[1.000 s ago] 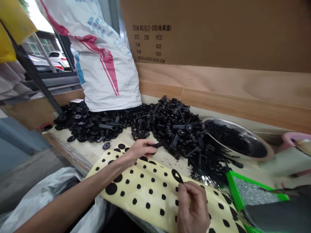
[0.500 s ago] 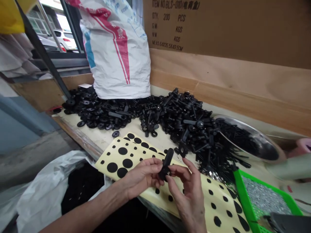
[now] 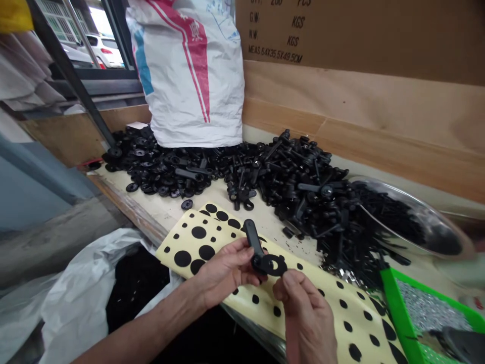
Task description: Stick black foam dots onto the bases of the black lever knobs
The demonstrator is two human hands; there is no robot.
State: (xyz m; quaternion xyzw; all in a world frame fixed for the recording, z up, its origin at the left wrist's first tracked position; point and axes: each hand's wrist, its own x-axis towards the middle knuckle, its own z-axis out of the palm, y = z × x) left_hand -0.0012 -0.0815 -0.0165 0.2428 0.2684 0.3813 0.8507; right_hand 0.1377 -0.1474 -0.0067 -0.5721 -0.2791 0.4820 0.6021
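My left hand (image 3: pixel 223 270) is closed around a black plastic lever-shaped part (image 3: pixel 253 243), held upright above the sheet. My right hand (image 3: pixel 305 308) pinches a thin black ring-shaped sticker (image 3: pixel 276 265) against the lower end of that part. Under both hands lies a pale yellow backing sheet (image 3: pixel 333 313) dotted with black round stickers. Behind it a large heap of black plastic parts (image 3: pixel 295 187) covers the table.
A white woven sack (image 3: pixel 193 71) stands at the back, cardboard boxes (image 3: pixel 359 35) beside it. A steel bowl (image 3: pixel 409 217) of black screws sits right, a green tray (image 3: pixel 394 303) of small silver pieces at lower right. A white plastic bag (image 3: pixel 76 303) hangs below the table edge.
My left hand picked a black part from the heap and brought it over the sheet. My right hand lifted a ring sticker off the sheet and brought it to the part's end.
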